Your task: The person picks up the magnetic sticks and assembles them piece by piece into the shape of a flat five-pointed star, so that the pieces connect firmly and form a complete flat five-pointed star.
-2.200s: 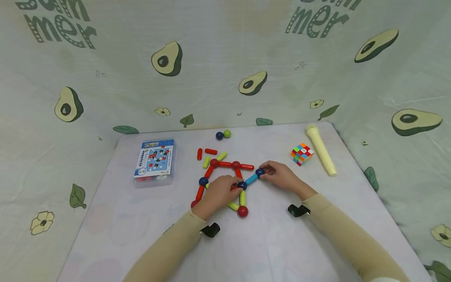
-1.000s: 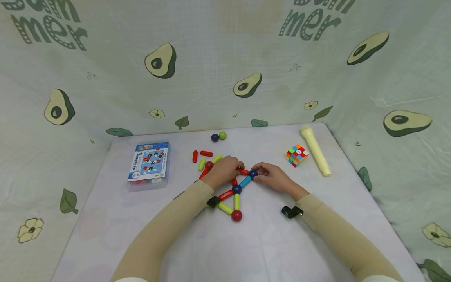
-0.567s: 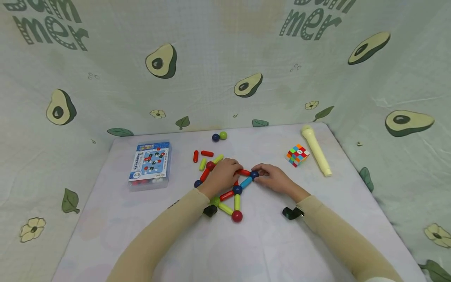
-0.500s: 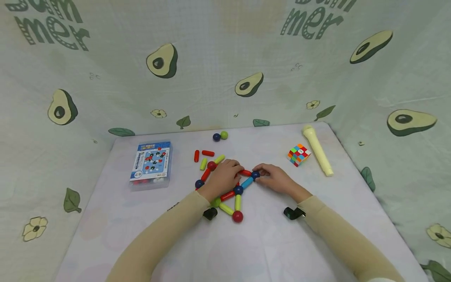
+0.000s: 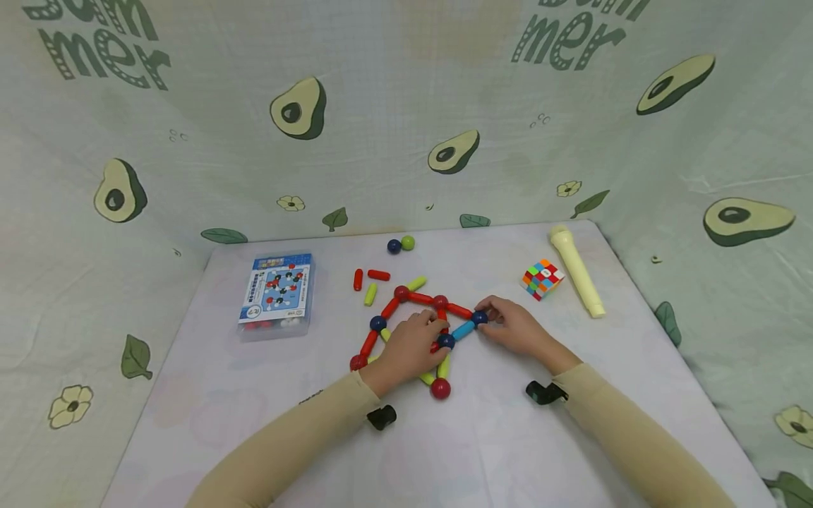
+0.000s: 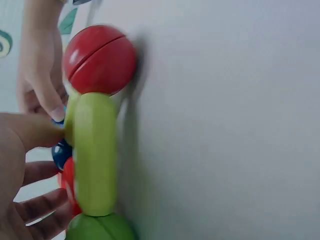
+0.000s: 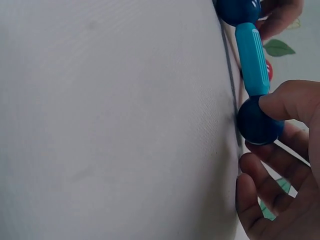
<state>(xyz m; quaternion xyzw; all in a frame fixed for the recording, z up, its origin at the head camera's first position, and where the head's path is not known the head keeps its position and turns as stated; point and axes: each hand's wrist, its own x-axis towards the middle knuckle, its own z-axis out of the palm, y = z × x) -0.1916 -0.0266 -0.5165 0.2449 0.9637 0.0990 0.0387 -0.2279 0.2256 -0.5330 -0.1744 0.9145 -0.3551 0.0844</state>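
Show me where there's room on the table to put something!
There's bare table in front of the ball-and-stick shape, between the two sleeves. Another bare patch is at the back, between the green ball and the colourful cube. The middle is crowded: the left hand and right hand hold the shape, and loose sticks lie at its back left.

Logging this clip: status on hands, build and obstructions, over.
Left hand pinches inner blue ball; right hand pinches outer blue ball. Light-blue rod joins both balls. Puzzle cube apart from hands; nothing apparently in the way.
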